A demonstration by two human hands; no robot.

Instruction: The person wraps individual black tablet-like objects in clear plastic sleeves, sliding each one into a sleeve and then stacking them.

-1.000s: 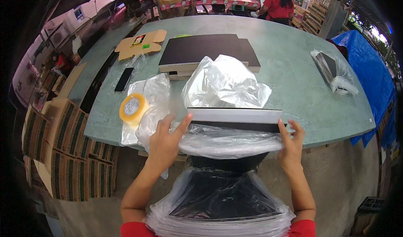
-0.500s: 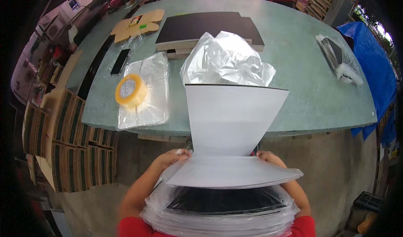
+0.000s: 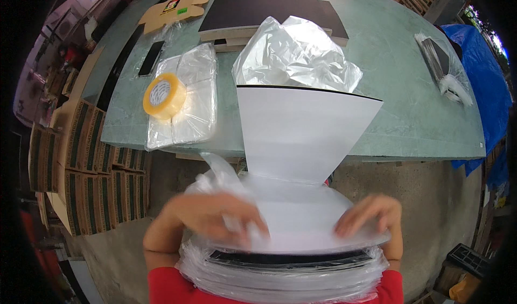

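Close beneath the camera, a white sheet [image 3: 301,158] with a thin black edge stands tilted up from a stack of black panels [image 3: 285,261] wrapped in a clear plastic bag [image 3: 215,177], held against the person's body below the table edge. Left hand [image 3: 212,215]: fingers spread and curled over the bag and the sheet's lower left edge, blurred, so the exact grip cannot be told. Right hand [image 3: 371,215]: fingers bent, pressing on the sheet's lower right edge.

Progress, as judged: the stack sits partly inside the bag, whose mouth is open; the sheet is not yet laid flat or enclosed.

On the green table [image 3: 409,83]: a crumpled clear bag [image 3: 296,53] just beyond the sheet; flat black panels [image 3: 269,13] behind it; a yellow tape roll [image 3: 164,95] lying on a pile of flat clear bags [image 3: 188,105] at left; a flattened brown carton [image 3: 175,9] with small coloured labels at far left; a wrapped dark item [image 3: 444,67] at right. Brown cartons [image 3: 86,164] with dark stripes are stacked beside the table at left. Blue tarpaulin [image 3: 487,83] at right.
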